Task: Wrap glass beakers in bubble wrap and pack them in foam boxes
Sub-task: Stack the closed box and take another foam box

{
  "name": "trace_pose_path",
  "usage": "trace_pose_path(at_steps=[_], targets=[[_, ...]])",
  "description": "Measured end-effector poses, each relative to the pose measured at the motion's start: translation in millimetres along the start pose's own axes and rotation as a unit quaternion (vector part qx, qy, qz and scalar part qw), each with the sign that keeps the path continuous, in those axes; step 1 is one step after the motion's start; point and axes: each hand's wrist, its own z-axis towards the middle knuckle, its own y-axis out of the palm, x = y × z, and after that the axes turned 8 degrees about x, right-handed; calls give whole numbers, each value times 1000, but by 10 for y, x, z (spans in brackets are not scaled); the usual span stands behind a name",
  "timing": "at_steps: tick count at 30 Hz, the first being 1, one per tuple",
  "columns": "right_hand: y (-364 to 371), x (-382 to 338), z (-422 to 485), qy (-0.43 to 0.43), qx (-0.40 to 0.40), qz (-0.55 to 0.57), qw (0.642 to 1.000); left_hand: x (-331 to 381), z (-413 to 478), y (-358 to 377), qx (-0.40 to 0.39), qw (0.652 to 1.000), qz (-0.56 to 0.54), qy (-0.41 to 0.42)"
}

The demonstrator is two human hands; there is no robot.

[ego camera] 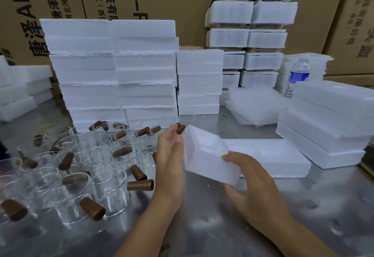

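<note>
Your right hand (249,177) grips the tilted foam box (204,155) by its near corner — your left hand (170,155) presses flat-fingered against its side; glass beakers (109,187) stand left of it on the counter (202,226).

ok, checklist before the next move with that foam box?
1. White foam box held: ok. The right-hand grip curls round its edge and the left-hand grip presses flat on its side.
2. Box level: not ok. It is tilted, off the steel table.
3. Box empty: cannot tell.
4. Clear glass beakers ready: ok. They are clustered to the left, unwrapped.
5. Translucent bubble-wrap sheets on hand: ok. They are stacked behind the box.
</note>
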Motion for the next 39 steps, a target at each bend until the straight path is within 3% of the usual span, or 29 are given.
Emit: trace_pose_path(at_steps=[4,8,16,20,24,27,29,31,33,36,39], targets=[[-10,-47,22,-33,7,-8,999,-55,-38,-10,-15,994,92,54],[24,-63,54,-52,7,-18,998,-96,-26,-5,23,984,148,95],[190,-109,162,-133,-50,-118,983,-138,3,-37,68,937,273,207],[333,-252,222,-153,-58,-146,976,-131,-35,-22,51,931,277,231],[387,-431,279,-110,-169,-154,967,-103,-31,-26,54,940,257,217],[235,-392,280,-45,-261,-77,961,-88,-32,-35,53,945,250,206],[-6,-267,210,-39,-235,-65,969,-105,-52,-47,28,938,272,212],[-304,-100,85,-28,-139,-100,985,-127,-90,-58,-24,914,332,231],[-573,53,-48,26,-89,-143,985,-140,-128,-48,-96,859,423,272],[-748,194,-167,87,-102,-212,968,-169,-154,6,-166,780,528,292],[-750,169,-172,117,-97,-219,964,-195,-138,6,-180,756,571,265]])
